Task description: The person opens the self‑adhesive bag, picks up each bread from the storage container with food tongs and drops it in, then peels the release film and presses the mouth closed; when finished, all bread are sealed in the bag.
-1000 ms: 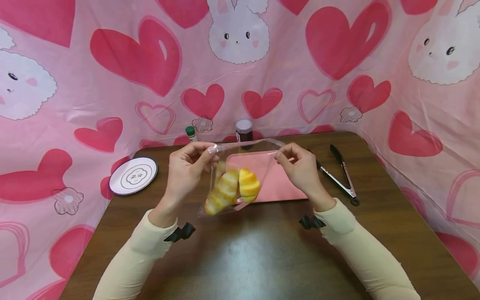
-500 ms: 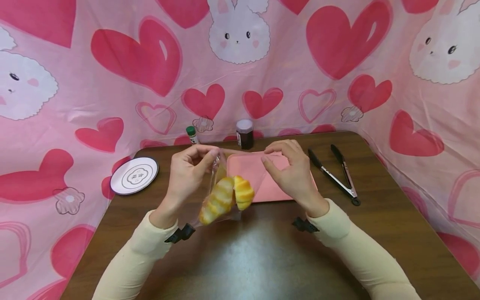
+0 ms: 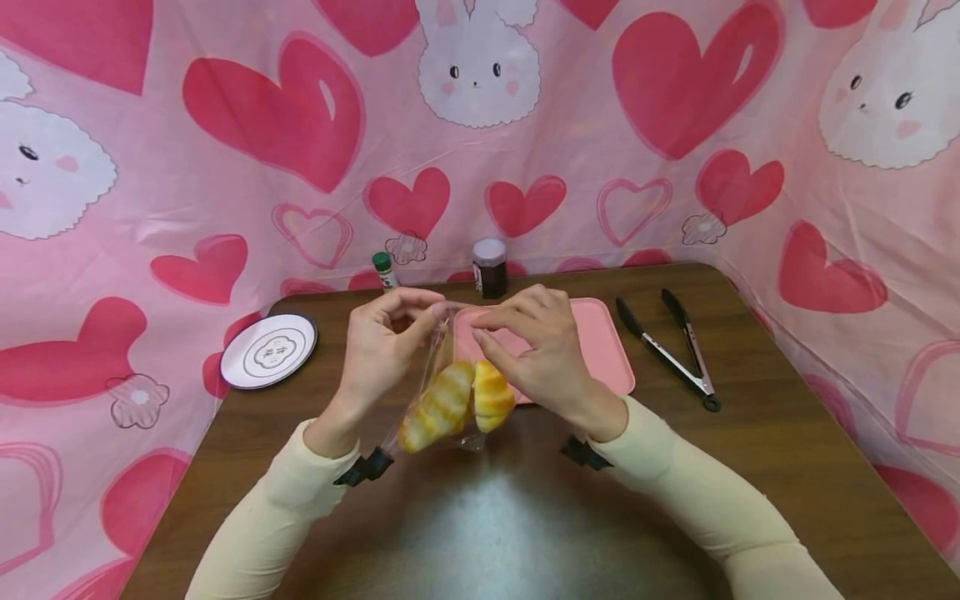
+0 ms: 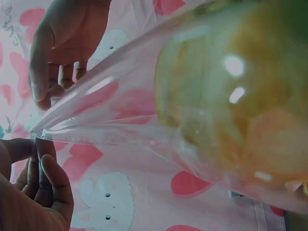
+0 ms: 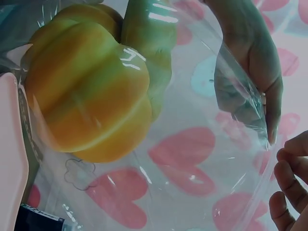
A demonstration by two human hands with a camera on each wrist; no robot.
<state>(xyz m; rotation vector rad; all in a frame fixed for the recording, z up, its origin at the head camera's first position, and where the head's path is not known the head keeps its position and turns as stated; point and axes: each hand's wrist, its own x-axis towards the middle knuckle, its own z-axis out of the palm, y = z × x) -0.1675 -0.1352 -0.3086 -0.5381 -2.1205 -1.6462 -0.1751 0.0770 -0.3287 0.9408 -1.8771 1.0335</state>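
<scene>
My left hand [image 3: 381, 348] pinches the top corner of a clear plastic bag [image 4: 106, 103] between thumb and fingertips. Inside the bag hang bread rolls: a long, croissant-shaped roll [image 3: 441, 407] and a smaller golden ridged roll [image 3: 492, 395]. The ridged roll [image 5: 89, 91] looms large through the film in the right wrist view. My right hand [image 3: 542, 350] is beside the bag's top edge, its loosely bent fingers close to my left fingertips, a gap showing between thumb and forefinger. In the left wrist view, the right hand [image 4: 72, 45] appears just above the pinched corner.
Behind the bag lies a pink tray [image 3: 606, 354] on the wooden table [image 3: 480, 533]. Black-tipped tongs [image 3: 678, 358] rest to its right, a white plate [image 3: 262, 371] far left. A dark jar [image 3: 490, 271] and a green-capped bottle [image 3: 385, 271] stand at the back.
My right hand has let go of the bag's right corner and moved left towards my left hand. The bag has sagged lower, its mouth no longer stretched wide. The left hand keeps its pinch.
</scene>
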